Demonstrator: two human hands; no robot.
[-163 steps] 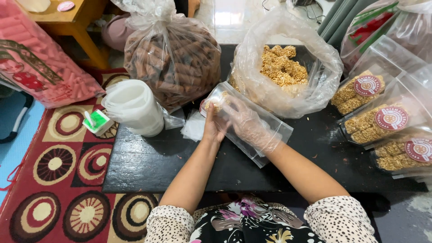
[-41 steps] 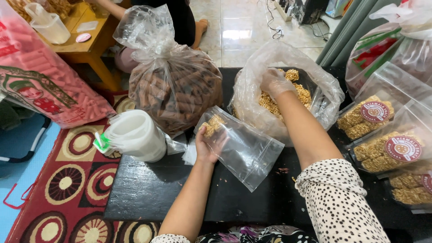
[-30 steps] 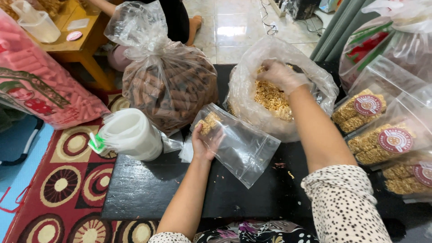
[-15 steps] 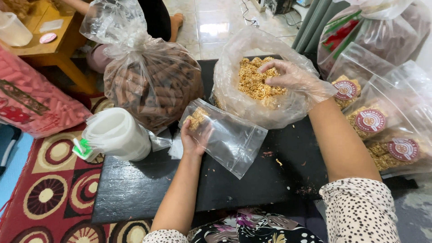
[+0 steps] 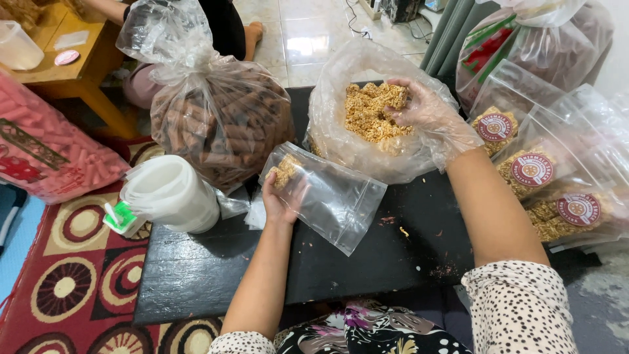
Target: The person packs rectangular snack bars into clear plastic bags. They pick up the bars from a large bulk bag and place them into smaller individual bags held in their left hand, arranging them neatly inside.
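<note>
Black table (image 5: pixel 216 275): left hand (image 5: pixel 283 196), fingers curled, grips clear pouch (image 5: pixel 327 196); behind it, gloved right hand (image 5: pixel 426 111) clutches golden snack pieces (image 5: pixel 370 115) inside big bag (image 5: pixel 341 141).

Bright, even daylight fills the scene, with window glare on the tiled floor (image 5: pixel 298 46) at the top. Clear plastic bags (image 5: pixel 209 98) glint. Soft shadows lie on the black table (image 5: pixel 367 262). Focus is sharp, with wide-angle bending at the edges.
</note>
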